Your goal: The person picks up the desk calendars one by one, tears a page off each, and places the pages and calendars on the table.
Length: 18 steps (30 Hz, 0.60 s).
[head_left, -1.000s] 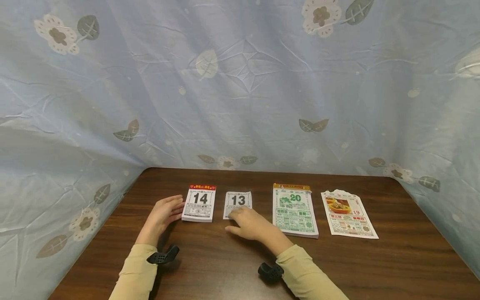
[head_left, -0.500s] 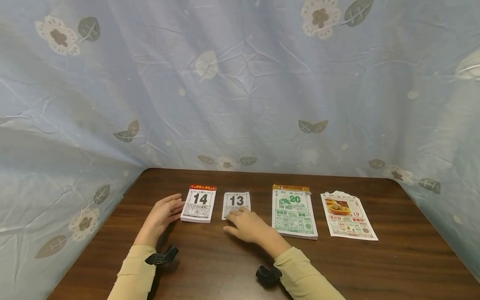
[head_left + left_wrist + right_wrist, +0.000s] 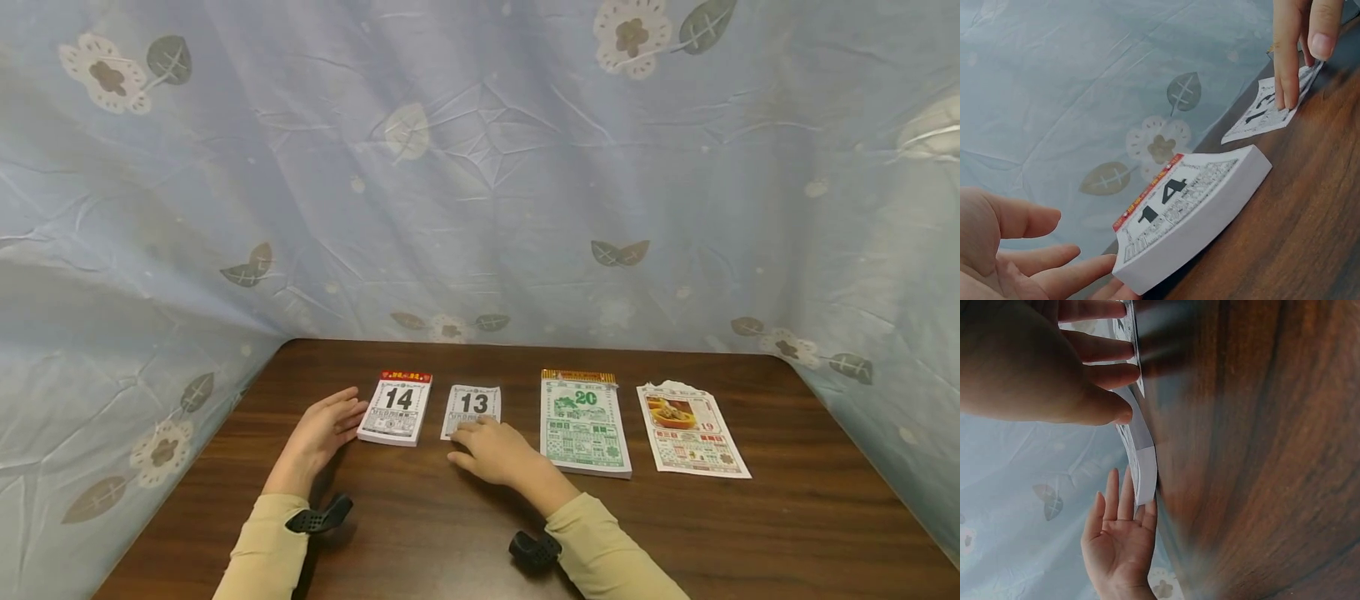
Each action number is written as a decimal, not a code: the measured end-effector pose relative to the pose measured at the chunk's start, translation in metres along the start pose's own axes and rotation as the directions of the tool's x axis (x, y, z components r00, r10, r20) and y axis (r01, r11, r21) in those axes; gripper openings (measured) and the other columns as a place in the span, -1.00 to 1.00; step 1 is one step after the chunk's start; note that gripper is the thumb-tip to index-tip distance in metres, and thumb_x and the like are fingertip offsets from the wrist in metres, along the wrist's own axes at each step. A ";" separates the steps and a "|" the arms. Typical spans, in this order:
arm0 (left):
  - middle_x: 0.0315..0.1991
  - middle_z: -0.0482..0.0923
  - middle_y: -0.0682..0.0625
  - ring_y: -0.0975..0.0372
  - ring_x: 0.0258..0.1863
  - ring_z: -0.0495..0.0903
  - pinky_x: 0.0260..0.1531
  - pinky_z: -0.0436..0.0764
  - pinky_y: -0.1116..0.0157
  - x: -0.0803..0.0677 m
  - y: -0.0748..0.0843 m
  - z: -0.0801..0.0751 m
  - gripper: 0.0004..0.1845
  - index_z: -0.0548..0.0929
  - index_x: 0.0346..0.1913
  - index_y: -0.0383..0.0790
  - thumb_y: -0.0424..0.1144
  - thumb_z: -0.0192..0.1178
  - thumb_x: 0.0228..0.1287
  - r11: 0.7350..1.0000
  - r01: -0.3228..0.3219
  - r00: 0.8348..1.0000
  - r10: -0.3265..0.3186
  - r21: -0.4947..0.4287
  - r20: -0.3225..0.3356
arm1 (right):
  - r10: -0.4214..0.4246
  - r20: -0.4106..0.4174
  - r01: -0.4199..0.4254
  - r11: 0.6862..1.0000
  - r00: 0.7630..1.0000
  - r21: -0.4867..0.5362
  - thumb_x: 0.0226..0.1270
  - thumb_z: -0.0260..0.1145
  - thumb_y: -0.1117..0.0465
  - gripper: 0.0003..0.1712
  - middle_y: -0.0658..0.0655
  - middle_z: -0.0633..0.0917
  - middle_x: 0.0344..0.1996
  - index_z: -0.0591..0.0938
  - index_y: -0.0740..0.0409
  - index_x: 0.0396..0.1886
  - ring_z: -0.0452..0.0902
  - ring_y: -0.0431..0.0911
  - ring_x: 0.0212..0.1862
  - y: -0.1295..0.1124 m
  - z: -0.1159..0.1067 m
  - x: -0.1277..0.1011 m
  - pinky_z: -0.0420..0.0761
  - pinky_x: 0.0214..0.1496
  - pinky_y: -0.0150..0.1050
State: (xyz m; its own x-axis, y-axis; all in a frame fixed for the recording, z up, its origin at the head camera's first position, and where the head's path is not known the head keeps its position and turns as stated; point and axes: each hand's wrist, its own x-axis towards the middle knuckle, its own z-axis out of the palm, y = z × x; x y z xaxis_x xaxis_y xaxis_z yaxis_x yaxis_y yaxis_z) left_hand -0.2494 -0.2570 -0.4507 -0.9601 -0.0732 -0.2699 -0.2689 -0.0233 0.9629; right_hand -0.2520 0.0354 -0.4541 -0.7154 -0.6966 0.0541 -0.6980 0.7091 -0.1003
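A thick tear-off calendar (image 3: 396,409) with a red header and a black 14 lies at the left of the table. My left hand (image 3: 322,433) is at its left side, fingertips against the pad's edge, fingers fairly straight. Just right of the pad lies a loose calendar sheet (image 3: 473,403) printed 13. My right hand (image 3: 498,454) rests its fingertips on the lower part of this sheet, fingers extended and thumb apart. In the left wrist view the pad's white page block (image 3: 1204,231) shows plainly, slightly curved.
Further right lies a larger tear-off calendar (image 3: 584,422) with a green 20 and a gold header. Beside it is a loose sheet (image 3: 693,429) with a food picture, a red 19 and a torn top edge. A floral cloth (image 3: 480,208) hangs behind the brown table (image 3: 787,517).
The 14 calendar has turned slightly, its lower end shifting left. The 13 sheet has slid a little left under my right fingertips. The head view has also shifted slightly.
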 end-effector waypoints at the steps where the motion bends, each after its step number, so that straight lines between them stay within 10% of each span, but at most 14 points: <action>1: 0.46 0.14 -0.37 0.01 0.32 0.36 0.21 0.43 0.16 0.000 0.000 0.000 -0.42 0.01 0.53 -0.28 -0.26 -0.17 0.55 1.000 -0.001 1.000 0.001 -0.007 0.002 | 0.003 0.001 -0.003 1.000 1.000 0.000 0.47 0.08 -0.14 -0.52 0.03 0.61 0.22 0.61 -0.01 0.19 0.50 0.10 0.26 0.000 0.000 0.000 0.54 0.24 -0.02; 18: 0.51 0.05 -0.30 -0.12 0.45 0.17 0.40 0.26 -0.04 -0.008 0.018 0.000 -0.41 0.02 0.54 -0.23 -0.21 -0.15 0.56 0.999 -0.040 0.999 0.040 0.028 0.010 | -0.020 -0.016 0.021 0.999 1.000 0.042 0.45 0.13 -0.12 -0.52 0.04 0.60 0.24 0.56 -0.03 0.24 0.47 0.12 0.28 0.006 -0.005 0.000 0.55 0.18 0.08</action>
